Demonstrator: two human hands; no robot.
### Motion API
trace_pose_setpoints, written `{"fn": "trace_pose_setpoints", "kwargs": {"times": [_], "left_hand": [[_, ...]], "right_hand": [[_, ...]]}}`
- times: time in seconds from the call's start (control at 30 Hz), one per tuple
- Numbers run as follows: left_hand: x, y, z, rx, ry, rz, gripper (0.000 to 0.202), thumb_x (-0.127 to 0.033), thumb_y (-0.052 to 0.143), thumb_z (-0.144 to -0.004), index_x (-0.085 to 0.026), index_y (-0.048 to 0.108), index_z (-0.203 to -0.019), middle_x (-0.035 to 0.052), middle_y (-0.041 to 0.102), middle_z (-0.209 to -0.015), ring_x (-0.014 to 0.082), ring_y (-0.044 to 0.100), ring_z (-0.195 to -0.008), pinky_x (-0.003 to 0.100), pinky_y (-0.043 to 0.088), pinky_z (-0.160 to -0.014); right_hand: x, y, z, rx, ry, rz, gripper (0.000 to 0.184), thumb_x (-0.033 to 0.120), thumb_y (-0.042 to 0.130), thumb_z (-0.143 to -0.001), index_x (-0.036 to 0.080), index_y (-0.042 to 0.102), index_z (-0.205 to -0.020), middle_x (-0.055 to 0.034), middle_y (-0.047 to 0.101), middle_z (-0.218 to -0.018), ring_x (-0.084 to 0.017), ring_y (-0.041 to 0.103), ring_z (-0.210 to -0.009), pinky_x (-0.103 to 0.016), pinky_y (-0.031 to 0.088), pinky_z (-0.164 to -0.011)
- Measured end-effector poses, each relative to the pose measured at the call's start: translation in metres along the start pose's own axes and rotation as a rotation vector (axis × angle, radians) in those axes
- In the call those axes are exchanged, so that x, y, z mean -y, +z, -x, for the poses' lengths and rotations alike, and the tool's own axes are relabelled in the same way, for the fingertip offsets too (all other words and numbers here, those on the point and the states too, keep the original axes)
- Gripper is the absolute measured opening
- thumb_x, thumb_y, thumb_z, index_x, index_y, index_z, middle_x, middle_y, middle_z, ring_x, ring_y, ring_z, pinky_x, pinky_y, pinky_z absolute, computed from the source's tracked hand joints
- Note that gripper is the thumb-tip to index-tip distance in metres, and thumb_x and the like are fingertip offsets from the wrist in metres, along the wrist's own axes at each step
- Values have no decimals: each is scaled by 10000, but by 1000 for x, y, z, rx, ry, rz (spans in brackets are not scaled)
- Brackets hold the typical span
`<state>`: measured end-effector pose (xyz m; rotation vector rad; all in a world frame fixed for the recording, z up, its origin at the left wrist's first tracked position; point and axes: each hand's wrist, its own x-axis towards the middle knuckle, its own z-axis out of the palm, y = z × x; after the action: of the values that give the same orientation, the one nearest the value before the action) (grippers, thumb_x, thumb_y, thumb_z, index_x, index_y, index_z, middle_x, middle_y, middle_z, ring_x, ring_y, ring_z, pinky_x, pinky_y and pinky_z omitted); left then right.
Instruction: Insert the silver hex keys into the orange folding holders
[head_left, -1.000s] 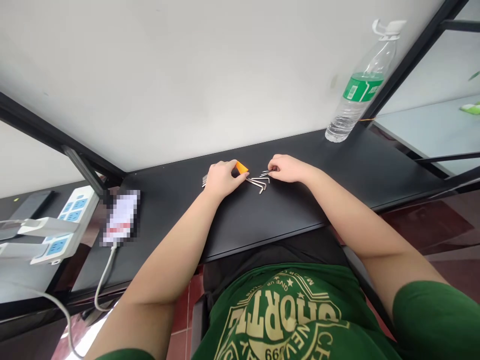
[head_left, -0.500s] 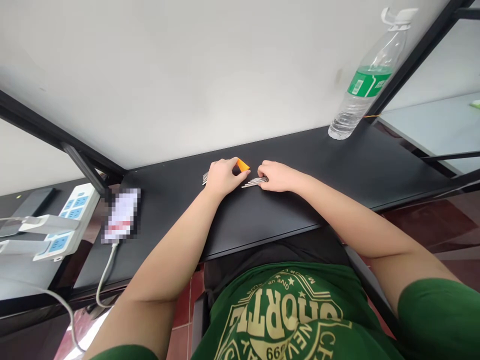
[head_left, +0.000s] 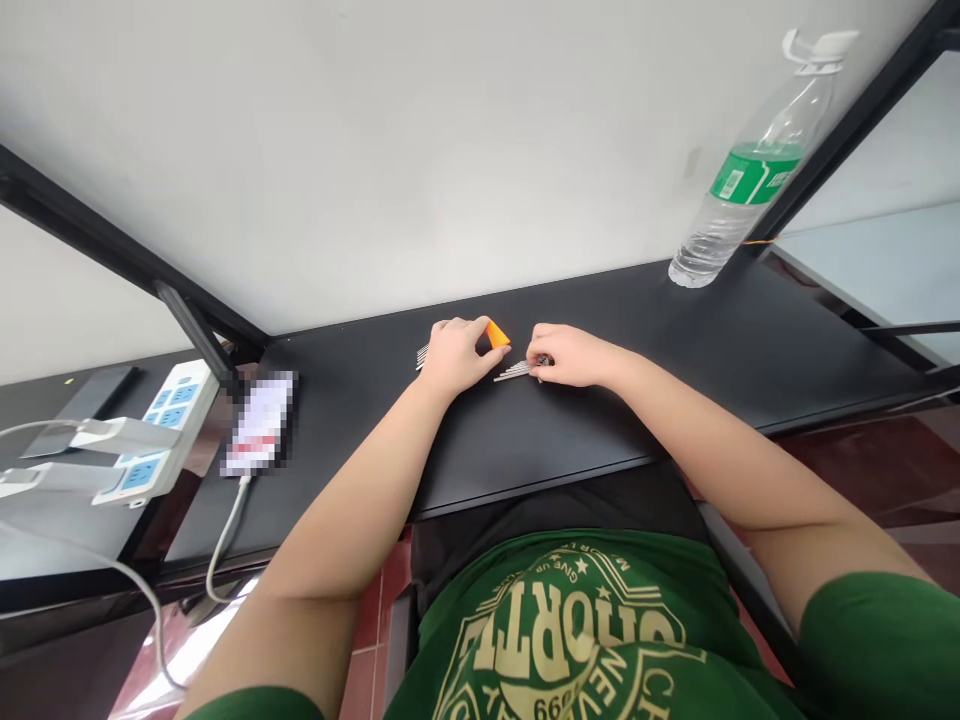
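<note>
My left hand rests on the black table, fingers curled over an orange holder; silver hex key ends stick out from under it on the left. My right hand lies just right of it, fingers pinched on a bundle of silver hex keys that lie gathered side by side on the table between the two hands.
A clear water bottle with a green label stands at the back right by a black frame post. At the left lie a phone with a white cable and a white power strip. A white wall panel rises behind.
The loose hex keys, spread out a second ago, are now gathered into one bundle under my right fingers. My right hand slid left toward the left hand, which stayed on the orange holder.
</note>
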<state>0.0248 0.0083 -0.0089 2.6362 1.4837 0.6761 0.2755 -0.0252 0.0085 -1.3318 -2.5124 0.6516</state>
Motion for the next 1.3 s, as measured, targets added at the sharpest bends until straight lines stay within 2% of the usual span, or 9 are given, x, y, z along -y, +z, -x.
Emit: {"fn": "trace_pose_setpoints", "kwargs": {"times": [0.23, 0.37, 0.47, 0.67, 0.8, 1.0, 1.13, 1.23, 1.3], "left_hand": [[0, 5, 4, -27, 35, -32, 291, -495, 705, -929, -237, 688, -1061, 109, 762, -1010, 346, 672, -1119, 542, 409, -1103], [2, 7, 6, -18, 26, -59, 316, -449, 734, -878, -244, 702, -1117, 119, 769, -1073, 368, 644, -1209, 582, 373, -1160], [4, 8, 6, -16, -10, -76, 377, -411, 734, -854, -248, 705, -1192, 115, 767, -1129, 364, 634, -1242, 589, 338, -1215], [8, 10, 4, -80, 2, -55, 389, -447, 713, -871, -246, 706, -1204, 107, 757, -1117, 329, 664, -1177, 558, 328, -1251], [9, 10, 4, -108, 44, -53, 375, -467, 711, -879, -252, 708, -1186, 96, 765, -1079, 318, 672, -1132, 551, 332, -1249], [3, 7, 5, -123, 117, -50, 367, -489, 730, -875, -251, 721, -1154, 84, 771, -988, 315, 679, -1112, 563, 303, -1264], [-8, 6, 6, -139, 143, -65, 351, -467, 735, -872, -244, 713, -1142, 76, 765, -929, 320, 683, -1106, 568, 309, -1248], [-17, 6, 9, -166, 172, -89, 301, -482, 724, -881, -240, 710, -1059, 64, 752, -880, 299, 692, -1028, 559, 323, -1237], [-20, 6, 11, -169, 210, -100, 247, -456, 708, -884, -242, 702, -1007, 50, 742, -849, 278, 694, -978, 544, 326, -1242]], "right_hand": [[12, 10, -4, 42, -23, 216, 106, 209, 664, -916, 215, 730, -833, -89, 642, -1025, -220, 582, -813, -361, 414, -801], [15, 9, -4, 79, 14, 223, 80, 186, 717, -829, 210, 667, -771, -94, 649, -998, -220, 567, -786, -351, 413, -725], [11, 2, -1, 55, 10, 96, 79, 172, 707, -807, 209, 637, -798, -70, 668, -1011, -186, 569, -762, -317, 405, -667], [-12, -4, -1, -177, 30, -168, 78, 174, 626, -874, 208, 673, -926, -2, 688, -848, -154, 597, -740, -285, 426, -710], [-21, -1, -4, -231, -15, -213, 129, 183, 598, -922, 198, 721, -956, -21, 703, -893, -156, 606, -756, -294, 442, -730], [-17, -5, -1, -324, -86, -255, 173, 188, 622, -944, 203, 790, -907, -60, 728, -984, -182, 654, -843, -331, 481, -803], [-10, 1, -5, -254, 45, -577, 90, 261, 714, -910, 200, 770, -946, -40, 733, -893, -171, 649, -739, -320, 504, -702], [-3, 16, -14, -203, 113, -896, 165, 282, 786, -857, 198, 670, -937, -2, 682, -757, -139, 594, -613, -289, 491, -595], [1, 24, -19, -174, 121, -932, 237, 287, 829, -825, 203, 616, -886, 13, 654, -700, -131, 589, -606, -266, 477, -572]]}}
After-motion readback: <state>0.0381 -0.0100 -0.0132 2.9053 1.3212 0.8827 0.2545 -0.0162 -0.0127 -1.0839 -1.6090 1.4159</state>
